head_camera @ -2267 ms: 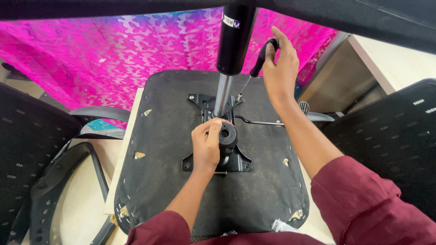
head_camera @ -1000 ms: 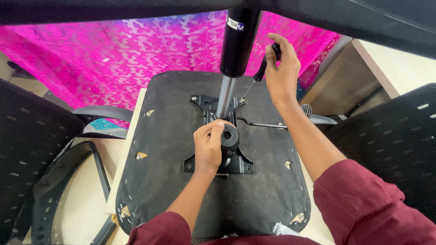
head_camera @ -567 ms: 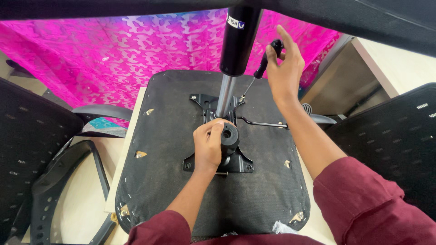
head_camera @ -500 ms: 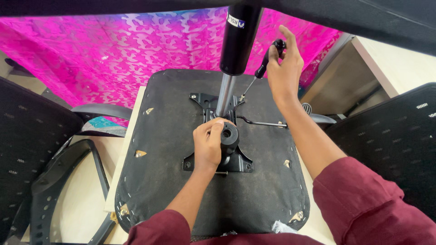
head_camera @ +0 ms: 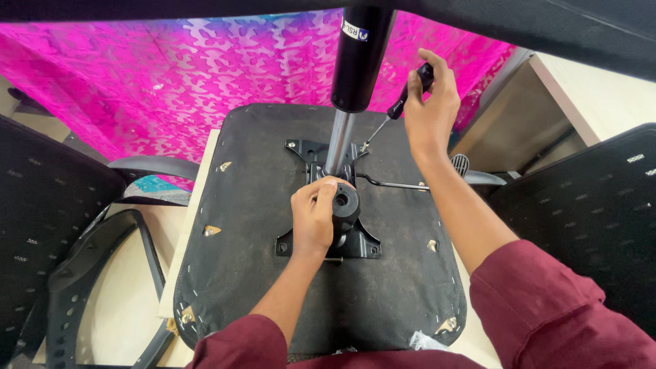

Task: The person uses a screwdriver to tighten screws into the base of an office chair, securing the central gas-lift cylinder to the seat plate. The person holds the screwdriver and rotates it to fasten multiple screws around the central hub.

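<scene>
- Your left hand (head_camera: pixel 316 217) is wrapped around the round black knob (head_camera: pixel 344 203) on the metal mechanism plate (head_camera: pixel 355 242), mid upturned seat base (head_camera: pixel 253 225), matte fabric with stapled edges.
- Your right hand (head_camera: pixel 430 113) is clamped on the slim screwdriver (head_camera: pixel 396 109), tip at the plate's far corner, just beside the gas cylinder (head_camera: pixel 355 61).

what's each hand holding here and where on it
The right hand grips a black-handled screwdriver by its handle, tip at the black metal seat plate. The left hand clasps the round black knob from its side.
</scene>
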